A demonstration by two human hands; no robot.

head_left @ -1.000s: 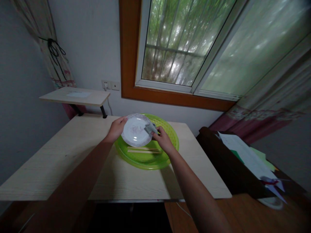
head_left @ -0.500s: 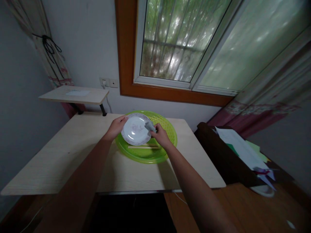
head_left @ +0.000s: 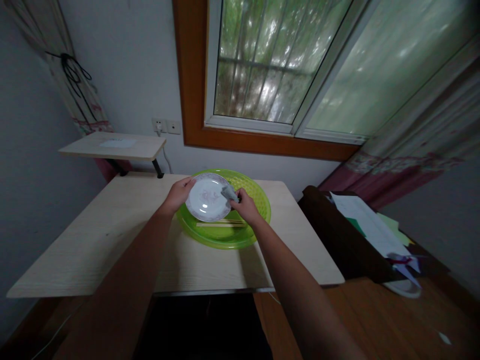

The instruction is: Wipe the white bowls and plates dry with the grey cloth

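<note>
A white plate (head_left: 207, 198) with a patterned rim is tilted toward me over a round green tray (head_left: 225, 242). My left hand (head_left: 179, 194) is closed on the plate's left edge. In my right hand (head_left: 245, 206) is a bunched grey cloth (head_left: 229, 193), pinched and lying against the plate's right side. Light wooden chopsticks (head_left: 220, 225) rest on the tray below the plate, partly covered by it. Something small and dark shows behind the cloth, too hidden to name.
The tray sits on a pale wooden table (head_left: 300, 240). A small raised shelf (head_left: 146, 147) with a paper on it stands at the back left. To the right, a dark brown piece of furniture (head_left: 337, 240) holds papers (head_left: 369, 225). A window (head_left: 270, 65) is behind.
Both hands keep their hold on the plate and the cloth, with hardly any movement between them. The whole view has shifted slightly.
</note>
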